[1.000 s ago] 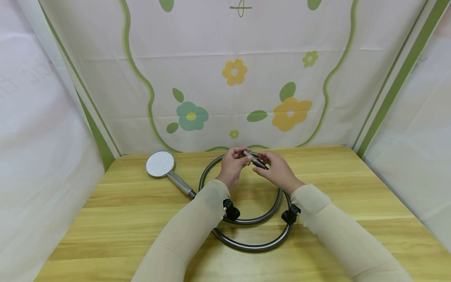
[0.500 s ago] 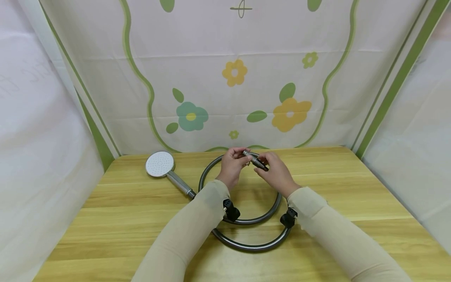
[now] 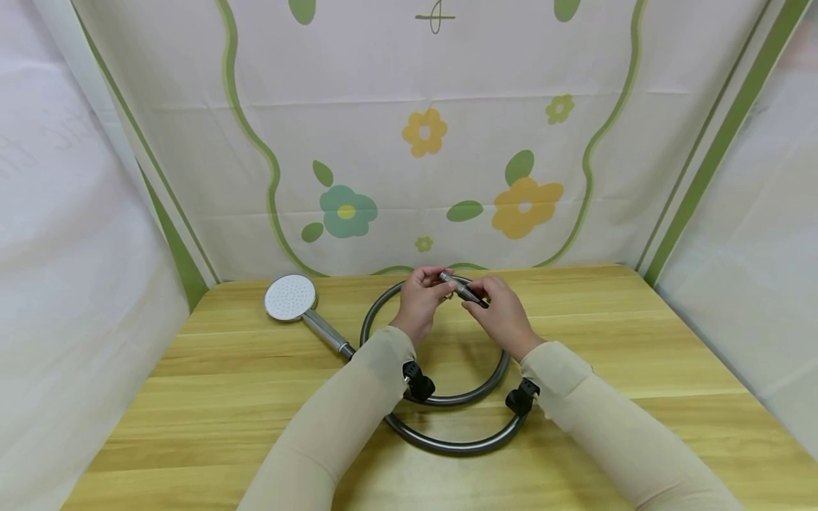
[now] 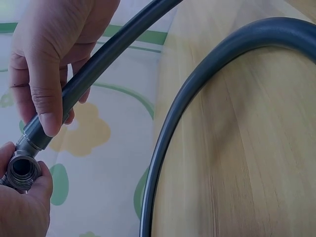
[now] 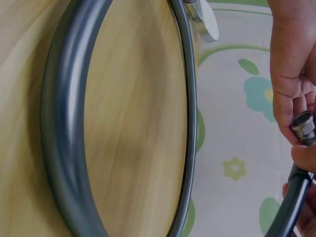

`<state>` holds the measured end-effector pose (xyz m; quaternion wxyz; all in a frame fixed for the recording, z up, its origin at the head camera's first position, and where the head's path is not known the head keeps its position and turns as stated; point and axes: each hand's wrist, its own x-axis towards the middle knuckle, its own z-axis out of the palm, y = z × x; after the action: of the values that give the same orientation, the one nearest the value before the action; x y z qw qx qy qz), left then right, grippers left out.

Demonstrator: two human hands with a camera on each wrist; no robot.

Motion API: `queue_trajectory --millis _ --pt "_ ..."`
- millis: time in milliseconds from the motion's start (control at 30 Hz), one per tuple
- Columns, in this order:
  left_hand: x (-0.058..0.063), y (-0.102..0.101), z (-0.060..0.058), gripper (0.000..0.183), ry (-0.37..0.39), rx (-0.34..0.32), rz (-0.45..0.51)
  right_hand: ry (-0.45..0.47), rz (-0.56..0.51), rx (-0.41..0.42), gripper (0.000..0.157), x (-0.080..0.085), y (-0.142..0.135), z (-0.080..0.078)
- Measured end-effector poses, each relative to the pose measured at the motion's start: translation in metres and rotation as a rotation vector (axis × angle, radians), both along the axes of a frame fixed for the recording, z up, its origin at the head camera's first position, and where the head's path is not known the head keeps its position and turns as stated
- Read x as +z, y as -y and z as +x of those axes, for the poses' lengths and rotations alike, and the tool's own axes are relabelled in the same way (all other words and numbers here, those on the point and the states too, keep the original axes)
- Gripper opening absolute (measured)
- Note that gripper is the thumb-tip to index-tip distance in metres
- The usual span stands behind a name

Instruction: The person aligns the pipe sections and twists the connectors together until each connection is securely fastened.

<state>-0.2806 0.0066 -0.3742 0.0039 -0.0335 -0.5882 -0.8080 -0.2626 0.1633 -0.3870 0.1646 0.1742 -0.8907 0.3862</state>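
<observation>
Raised over the back of the table, my left hand (image 3: 418,305) pinches a silver metal fitting (image 5: 307,129) between thumb and fingers. Its round threaded mouth (image 4: 22,181) faces the camera in the left wrist view. Joined in line with it is the dark collared end of a shower hose (image 4: 37,132). My right hand (image 3: 505,312) pinches that end, thumb on one side and fingers on the other, close beside the left hand. The glossy dark grey hose (image 3: 460,448) loops over the table below both hands. A shower head (image 3: 290,298) with a white face is attached at its other end, lying left.
The wooden table (image 3: 639,397) meets a flower-printed cloth wall (image 3: 428,64) at the back, close behind the hands. White cloth sides (image 3: 83,248) rise on the left and right. Black wrist cameras (image 3: 418,383) hang over the hose loops.
My right hand has shifted slightly down and left, its fingers drawing in closer on the hose end. The left hand, fitting and shower head stay nearly where they were.
</observation>
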Motion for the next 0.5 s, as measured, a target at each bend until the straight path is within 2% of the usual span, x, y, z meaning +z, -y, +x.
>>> queue_trajectory --millis 500 --pt "0.0002 0.0008 0.0005 0.035 -0.014 0.005 -0.003 -0.006 -0.068 -0.002 0.026 0.0037 0.0024 0.0025"
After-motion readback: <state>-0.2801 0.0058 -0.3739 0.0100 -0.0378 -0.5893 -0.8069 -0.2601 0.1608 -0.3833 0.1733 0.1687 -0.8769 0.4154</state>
